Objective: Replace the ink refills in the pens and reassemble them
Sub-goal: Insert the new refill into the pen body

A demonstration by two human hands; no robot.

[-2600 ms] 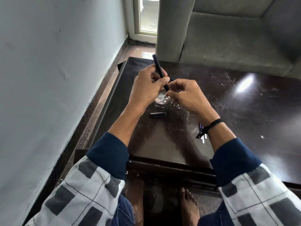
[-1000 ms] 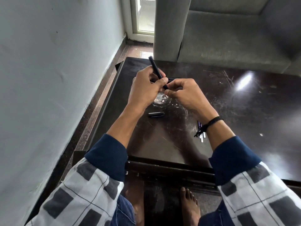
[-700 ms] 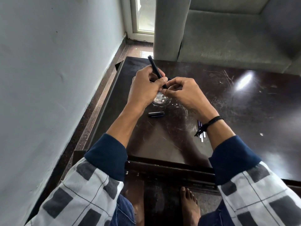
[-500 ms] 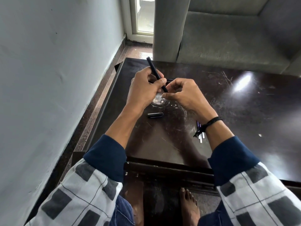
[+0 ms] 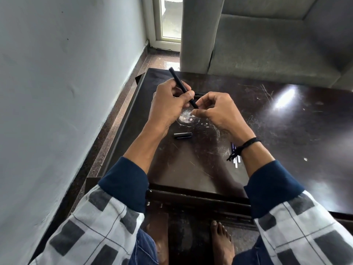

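My left hand (image 5: 168, 104) grips a black pen barrel (image 5: 178, 81) that slants up and away over the dark table (image 5: 191, 169). My right hand (image 5: 215, 109) is right beside the barrel's lower end, thumb and fingertips pinched together; what they pinch is too small to make out. A black pen cap (image 5: 183, 135) lies on the table below my hands. Several ink refills (image 5: 235, 155) lie partly hidden under my right wrist.
A small clear glass dish (image 5: 186, 118) sits on the table under my hands. A grey sofa (image 5: 267, 44) stands behind the table and a white wall (image 5: 57, 92) runs close on the left. My bare feet show under the table's near edge.
The barrel's lower end has come a little clear of my right fingers, which now pinch just below it. My left hand keeps its grip on the barrel.
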